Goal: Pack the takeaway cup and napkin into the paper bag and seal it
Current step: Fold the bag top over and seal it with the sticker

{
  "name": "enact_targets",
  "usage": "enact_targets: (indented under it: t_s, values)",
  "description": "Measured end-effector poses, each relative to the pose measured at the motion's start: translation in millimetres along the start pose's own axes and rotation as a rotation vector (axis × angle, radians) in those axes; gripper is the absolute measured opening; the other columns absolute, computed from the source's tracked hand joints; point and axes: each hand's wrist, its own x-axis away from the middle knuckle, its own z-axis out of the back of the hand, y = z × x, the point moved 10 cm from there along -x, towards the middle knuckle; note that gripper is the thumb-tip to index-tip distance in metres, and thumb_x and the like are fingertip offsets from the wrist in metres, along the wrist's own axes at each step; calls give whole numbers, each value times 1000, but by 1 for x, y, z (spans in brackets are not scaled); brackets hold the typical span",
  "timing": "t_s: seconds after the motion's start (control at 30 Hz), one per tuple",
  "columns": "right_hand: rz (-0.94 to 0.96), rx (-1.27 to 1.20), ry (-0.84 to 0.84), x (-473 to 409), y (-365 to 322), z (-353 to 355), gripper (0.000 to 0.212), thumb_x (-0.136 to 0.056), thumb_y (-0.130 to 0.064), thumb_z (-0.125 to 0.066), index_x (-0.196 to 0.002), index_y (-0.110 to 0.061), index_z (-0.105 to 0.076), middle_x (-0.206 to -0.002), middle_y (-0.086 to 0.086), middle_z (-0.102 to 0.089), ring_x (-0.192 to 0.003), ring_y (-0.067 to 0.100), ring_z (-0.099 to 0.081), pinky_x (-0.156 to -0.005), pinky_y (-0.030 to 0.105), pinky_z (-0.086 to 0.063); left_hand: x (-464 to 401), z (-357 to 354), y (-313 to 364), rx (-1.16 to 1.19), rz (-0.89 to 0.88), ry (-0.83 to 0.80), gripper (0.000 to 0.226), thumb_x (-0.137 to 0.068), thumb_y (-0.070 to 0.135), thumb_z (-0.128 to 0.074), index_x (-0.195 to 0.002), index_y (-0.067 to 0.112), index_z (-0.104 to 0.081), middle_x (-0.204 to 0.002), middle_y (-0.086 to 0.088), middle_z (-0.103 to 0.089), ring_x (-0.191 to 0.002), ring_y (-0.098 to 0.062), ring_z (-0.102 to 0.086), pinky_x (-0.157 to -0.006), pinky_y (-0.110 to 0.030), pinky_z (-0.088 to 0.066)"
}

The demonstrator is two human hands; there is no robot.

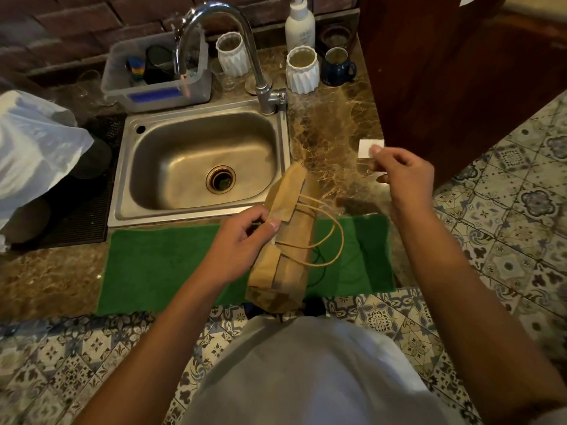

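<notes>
A brown paper bag [283,240] with twine handles lies tilted over the green mat [171,265], its top folded over. My left hand [242,240] grips the bag at its folded flap, thumb pressed on the fold. My right hand [399,176] is raised to the right of the bag, above the counter, and pinches a small white rectangular sticker [366,147] between thumb and fingertips. The cup and the napkin are not visible; what is inside the bag is hidden.
A steel sink [129,179] with a tall faucet [245,41] lies behind the mat. White ribbed pots [302,72], a blue mug [337,67], a lotion bottle [300,23] and a plastic tub [156,72] stand at the back. A white plastic bag [33,145] sits left; a wooden cabinet [454,72] right.
</notes>
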Motion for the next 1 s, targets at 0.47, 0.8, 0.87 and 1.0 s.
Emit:
enact_targets:
  t_s: [0.47, 0.8, 0.87, 1.0]
  values:
    - [-417, 12, -428, 154, 45, -84, 14, -86, -23, -81, -84, -10, -78, -58, -1, -66, -39, 5, -43, -39, 19, -34, 30, -22, -38, 133, 324, 154, 18, -91, 22, -63, -77, 12, -69, -78, -20, -70, -69, -41, -68, -59, -53, -61]
    - [-524, 60, -400, 153, 53, -81, 23, -85, -14, -82, -99, 3, -76, -57, -1, -61, -33, -1, -47, -35, 11, -35, 39, -33, -35, 298, 407, -100, 22, -104, 11, -49, -99, 10, -70, -73, -9, -74, -57, -20, -72, -49, -29, -58]
    - [-501, 79, -397, 152, 52, -82, 24, -84, -14, -83, -98, 5, -76, -55, -1, -61, -33, -1, -48, -36, 12, -37, 39, -34, -37, 311, 410, -96, 22, -104, 11, -49, -100, 9, -71, -74, -13, -74, -56, -22, -71, -49, -30, -59]
    - [-473, 157, -367, 152, 59, -81, 26, -81, -23, -86, -97, -4, -79, -47, -9, -61, -42, 3, -56, -45, 18, -46, 36, -35, -38, 285, 384, -101, 23, -105, 12, -49, -101, 5, -70, -76, -17, -74, -57, -24, -72, -50, -31, -60]
